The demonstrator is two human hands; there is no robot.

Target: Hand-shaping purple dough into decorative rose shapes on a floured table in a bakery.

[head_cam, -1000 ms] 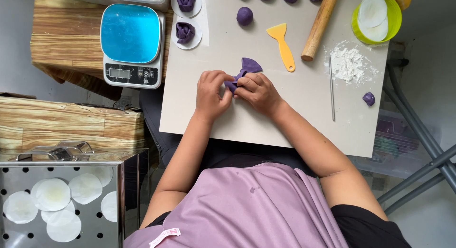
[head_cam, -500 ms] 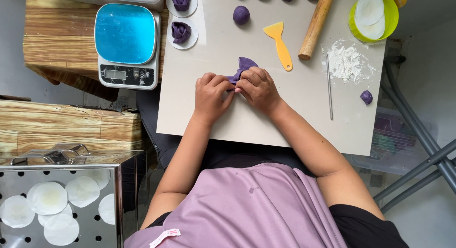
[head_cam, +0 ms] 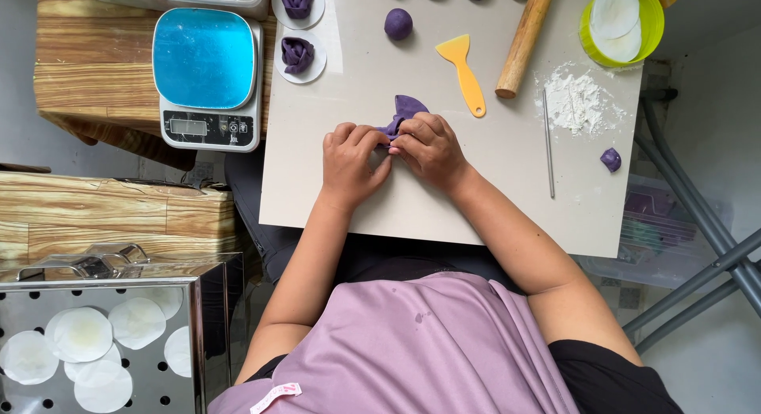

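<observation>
We have our hands together mid-counter [head_cam: 444, 200], left hand [head_cam: 350, 162] touching right hand [head_cam: 428, 148], both on the dough piece [head_cam: 406, 111]. Beyond them lie a dough ball [head_cam: 398, 24] and the scraper [head_cam: 464, 71], with the rolling pin [head_cam: 523, 41] to its right. Farther right sit the flour pile [head_cam: 576, 101] and a thin rod [head_cam: 548, 143]. The kitchen scale [head_cam: 206, 77] stands left of the counter.
</observation>
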